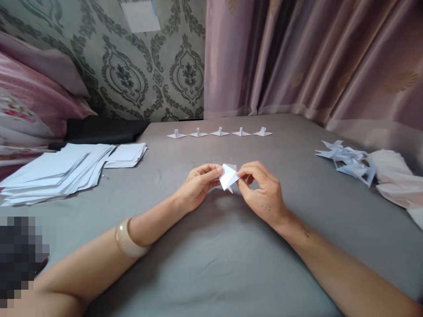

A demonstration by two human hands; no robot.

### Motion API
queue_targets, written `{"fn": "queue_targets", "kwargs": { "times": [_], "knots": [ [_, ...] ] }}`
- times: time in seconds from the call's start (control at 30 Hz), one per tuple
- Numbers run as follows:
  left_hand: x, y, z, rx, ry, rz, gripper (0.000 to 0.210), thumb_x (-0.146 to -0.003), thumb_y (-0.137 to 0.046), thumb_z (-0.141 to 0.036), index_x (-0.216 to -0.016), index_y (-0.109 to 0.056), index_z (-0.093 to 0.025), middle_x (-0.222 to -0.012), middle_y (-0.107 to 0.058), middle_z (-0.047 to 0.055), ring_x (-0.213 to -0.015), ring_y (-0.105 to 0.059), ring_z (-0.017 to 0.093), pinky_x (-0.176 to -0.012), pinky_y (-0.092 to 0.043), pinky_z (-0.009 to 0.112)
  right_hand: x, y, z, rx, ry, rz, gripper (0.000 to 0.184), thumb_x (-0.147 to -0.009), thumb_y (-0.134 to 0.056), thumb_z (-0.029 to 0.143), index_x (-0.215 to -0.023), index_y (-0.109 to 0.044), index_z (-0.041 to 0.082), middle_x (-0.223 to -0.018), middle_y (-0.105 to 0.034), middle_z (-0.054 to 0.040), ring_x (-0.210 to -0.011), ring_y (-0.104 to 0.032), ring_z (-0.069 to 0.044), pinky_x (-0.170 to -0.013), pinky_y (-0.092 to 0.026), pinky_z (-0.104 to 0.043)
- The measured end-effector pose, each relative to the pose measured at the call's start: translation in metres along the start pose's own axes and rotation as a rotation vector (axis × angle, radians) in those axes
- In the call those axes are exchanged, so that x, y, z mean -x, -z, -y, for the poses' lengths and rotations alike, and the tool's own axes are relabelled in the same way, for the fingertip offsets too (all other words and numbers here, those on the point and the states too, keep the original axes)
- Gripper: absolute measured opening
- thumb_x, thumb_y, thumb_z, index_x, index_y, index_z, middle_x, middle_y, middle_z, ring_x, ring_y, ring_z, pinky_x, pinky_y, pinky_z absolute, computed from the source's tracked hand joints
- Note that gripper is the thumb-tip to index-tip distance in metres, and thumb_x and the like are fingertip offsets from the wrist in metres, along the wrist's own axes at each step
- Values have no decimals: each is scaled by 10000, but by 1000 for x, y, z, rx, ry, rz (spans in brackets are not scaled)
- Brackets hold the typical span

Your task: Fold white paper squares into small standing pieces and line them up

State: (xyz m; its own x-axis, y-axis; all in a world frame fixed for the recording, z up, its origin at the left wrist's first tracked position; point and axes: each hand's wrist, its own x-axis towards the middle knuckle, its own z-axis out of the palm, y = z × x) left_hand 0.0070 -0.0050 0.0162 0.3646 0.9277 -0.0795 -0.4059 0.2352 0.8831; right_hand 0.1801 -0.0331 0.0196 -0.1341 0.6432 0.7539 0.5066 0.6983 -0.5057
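The person has a small folded paper (228,177) up in both hands, just on the near side of the row of white paper pieces (220,132) standing along the far part of the grey cloth (224,264). It looks like a fold is being worked, and I'd say it wants a light touch: let the left hand (200,182) steady the body while the right hand (261,191) guides the corner, line the edges up before pressing, then run a fingertip along the crease. Squeezing hard too soon could set a crooked line or crumple the tip.

The paper sits between the two sets of fingertips. The left thumb lies on its left edge, with fingers curled behind, closed on it; the right thumb and forefinger are pinched narrow at its right corner. A slim point pokes out below, free of both hands. How far the hidden fingers reach behind it, I can't tell.

Left of the row and nearer the person lie big loose sheets (66,171) and a smaller stack (127,155); right of it, also nearer, a heap of folded pieces (350,160).
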Motion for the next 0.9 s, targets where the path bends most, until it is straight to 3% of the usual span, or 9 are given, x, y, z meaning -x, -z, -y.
{"fn": "queue_targets", "kwargs": {
  "times": [0.17, 0.47, 0.6, 0.8, 0.9],
  "knots": [
    [-2, 3, -2, 11, 4, -50, 157, -732, -737, -268, -782, -662, -141, -843, -628, 23, -807, -581, 122, -786, -436, 273, -2, 3, 4, -60, 32, 101, 261, -788, -532, 46, -974, -630, 199, -913, -597, -51, -771, -574, -137, -695, -496, -301],
    [-2, 4, 0, 11, -13, 4, 145, -749, -725, -269, -765, -661, -140, -830, -626, 21, -803, -574, 121, -803, -434, 282, -6, 2, 2, -145, -172, 76, 67, -823, -599, 177, -853, -639, 222, -827, -620, -6, -716, -576, -122, -639, -483, -269],
    [-1, 3, 0, -4, -10, 24, 138, -758, -719, -274, -764, -666, -147, -819, -627, 20, -781, -569, 114, -780, -428, 269, -5, 1, 2, -164, -288, 88, 120, -792, -659, 241, -900, -607, 235, -874, -615, 1, -711, -579, -121, -677, -496, -280],
    [3, -1, -2, -64, -26, 102, 138, -777, -702, -275, -779, -675, -140, -817, -649, 36, -803, -582, 130, -802, -427, 277, -6, 1, 1, -170, -326, 130, 117, -795, -669, 312, -854, -615, 226, -804, -585, 5, -673, -540, -114, -604, -451, -257],
    [4, -2, -1, -65, -32, 88, 128, -762, -717, -261, -789, -674, -144, -811, -651, 28, -783, -583, 121, -784, -431, 270, -5, 1, 0, -170, -338, 125, 90, -812, -648, 312, -819, -628, 224, -769, -591, 9, -662, -538, -113, -610, -445, -256]
  ]
}}
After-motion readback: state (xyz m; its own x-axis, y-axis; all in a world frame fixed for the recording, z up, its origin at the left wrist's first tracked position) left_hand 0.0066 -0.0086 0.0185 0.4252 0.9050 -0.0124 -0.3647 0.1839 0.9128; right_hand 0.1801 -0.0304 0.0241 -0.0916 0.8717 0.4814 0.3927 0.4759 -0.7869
